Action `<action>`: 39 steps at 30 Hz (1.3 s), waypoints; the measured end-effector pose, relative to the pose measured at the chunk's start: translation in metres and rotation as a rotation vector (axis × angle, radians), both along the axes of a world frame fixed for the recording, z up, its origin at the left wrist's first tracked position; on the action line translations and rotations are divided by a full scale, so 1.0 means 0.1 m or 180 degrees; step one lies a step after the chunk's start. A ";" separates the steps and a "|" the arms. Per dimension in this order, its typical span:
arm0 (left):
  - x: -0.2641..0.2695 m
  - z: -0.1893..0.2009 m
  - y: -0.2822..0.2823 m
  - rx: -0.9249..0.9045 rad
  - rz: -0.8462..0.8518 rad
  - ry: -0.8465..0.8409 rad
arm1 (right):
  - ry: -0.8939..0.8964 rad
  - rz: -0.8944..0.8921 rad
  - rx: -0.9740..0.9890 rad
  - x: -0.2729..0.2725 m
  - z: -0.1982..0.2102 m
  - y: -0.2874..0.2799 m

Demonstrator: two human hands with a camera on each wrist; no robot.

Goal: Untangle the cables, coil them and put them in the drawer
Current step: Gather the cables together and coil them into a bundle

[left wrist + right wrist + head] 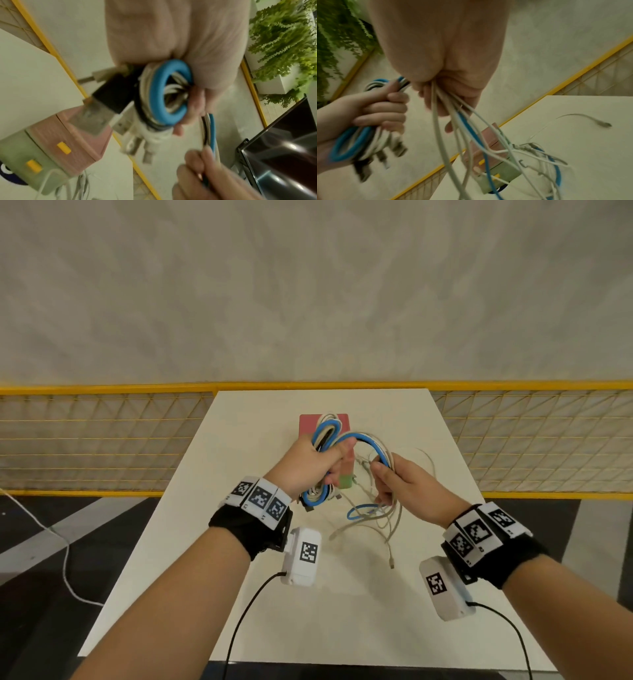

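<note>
Both hands are raised over the near half of the white table (pixel 239 594), well apart from its surface. Left hand (pixel 310 462) is wrapped in a fist round a coiled bundle of cables (pixel 327 431) — blue, white and black loops stick out above the fist and below it, with several plugs dangling from the lower end, as the left wrist view shows (pixel 101 102). Right hand (pixel 406 484) has its fingers curled round the loose strands of the same cables (pixel 447 117), which arch across from the left fist to it. Below the right hand, the uncoiled tails (pixel 373 518) hang down and spread on the table in a tangle of white and blue, one white plug end lying nearest (pixel 391 565). Just beyond the hands stands a small drawer unit (pixel 342 422), pink on top and green below, with yellow handles (pixel 64 148); it looks closed. Farther off runs a yellow mesh fence (pixel 102 440), then a pale floor.
</note>
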State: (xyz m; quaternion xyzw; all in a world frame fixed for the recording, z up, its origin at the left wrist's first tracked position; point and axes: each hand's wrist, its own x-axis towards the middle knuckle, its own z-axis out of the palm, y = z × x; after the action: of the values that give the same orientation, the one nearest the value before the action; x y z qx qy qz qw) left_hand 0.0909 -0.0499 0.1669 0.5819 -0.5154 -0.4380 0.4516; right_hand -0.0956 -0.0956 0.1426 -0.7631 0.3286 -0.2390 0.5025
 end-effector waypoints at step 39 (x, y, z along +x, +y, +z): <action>0.16 0.37 0.16 -0.0697 0.0072 0.1096 | 0.1107 0.0705 -0.1363 0.40 -0.31 -0.05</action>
State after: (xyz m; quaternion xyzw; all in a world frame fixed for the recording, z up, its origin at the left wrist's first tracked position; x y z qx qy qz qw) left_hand 0.1070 -0.0336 0.2042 0.4515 -0.4685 -0.4672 0.5986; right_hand -0.0558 -0.1005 0.1112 -0.9125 0.2666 -0.1124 0.2893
